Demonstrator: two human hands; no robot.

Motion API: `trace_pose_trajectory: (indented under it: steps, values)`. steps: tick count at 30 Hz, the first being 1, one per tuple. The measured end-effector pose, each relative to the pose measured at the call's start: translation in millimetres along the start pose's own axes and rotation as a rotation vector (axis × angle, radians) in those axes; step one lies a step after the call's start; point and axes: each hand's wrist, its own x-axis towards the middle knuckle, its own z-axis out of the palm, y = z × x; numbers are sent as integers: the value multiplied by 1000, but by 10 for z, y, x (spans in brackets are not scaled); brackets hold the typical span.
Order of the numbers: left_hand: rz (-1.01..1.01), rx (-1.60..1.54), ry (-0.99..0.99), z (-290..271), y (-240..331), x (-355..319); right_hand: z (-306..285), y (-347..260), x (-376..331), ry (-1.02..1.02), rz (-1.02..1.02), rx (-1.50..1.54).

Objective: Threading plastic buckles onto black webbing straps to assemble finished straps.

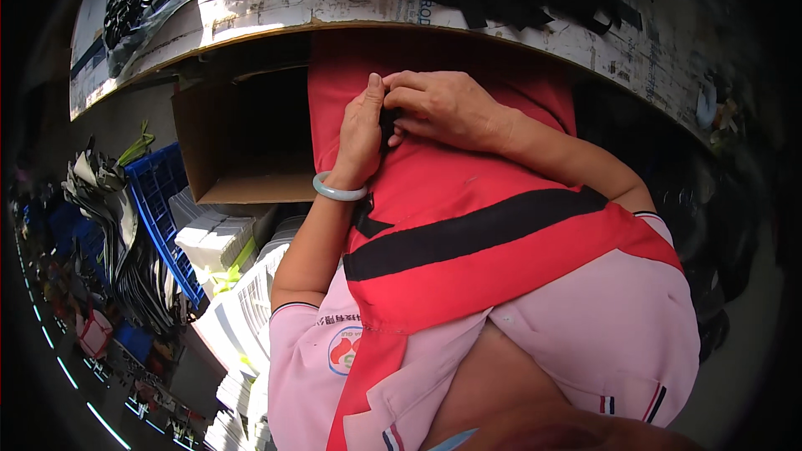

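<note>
My left hand (361, 129), with a pale jade-like bangle (339, 190) on its wrist, is held over the lap of the red apron (468, 171). Its thumb points up and meets the fingertips of my right hand (447, 108). The right hand's fingers are curled inward and closed. Something small and dark (387, 121) shows in the gap between the two palms; its shape is mostly hidden by the fingers. Both hands are just short of the table's near edge.
Across the top runs a worn worktable (276, 12) with clear bags of black parts (146, 4) and loose black pieces (543, 0). Below it on the left stands an open cardboard box (251, 188). A blue crate (163, 221) and bundled white stacks (219, 238) are beside my left arm.
</note>
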Motion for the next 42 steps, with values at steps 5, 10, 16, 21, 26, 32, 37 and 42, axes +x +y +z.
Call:
trace_pose_trajectory:
  steps: [5, 10, 16, 21, 26, 32, 37, 42]
  values:
    - [19, -32, 24, 93, 34, 86, -41, -3, 1, -63, 25, -125]
    - [-32, -105, -23, 92, -28, 166, -32, 35, -56, 73, -41, -243]
    - [-109, -24, -234, -22, 30, 219, -220, 144, -109, 110, -92, -161]
    - [-263, -292, -256, -177, -3, 261, -428, 206, -83, 41, 0, 131]
    - [-214, -399, -247, -129, 18, 219, -870, 717, 270, 572, 222, -477]
    - [-232, -609, -261, -128, 37, 243, -1043, 722, 409, 567, 193, -392]
    - [-133, -474, -180, -165, 115, 238, -1162, 367, 374, 750, 158, 107]
    - [129, -27, 27, 90, 244, 160, -801, -58, 103, 144, 628, 882]
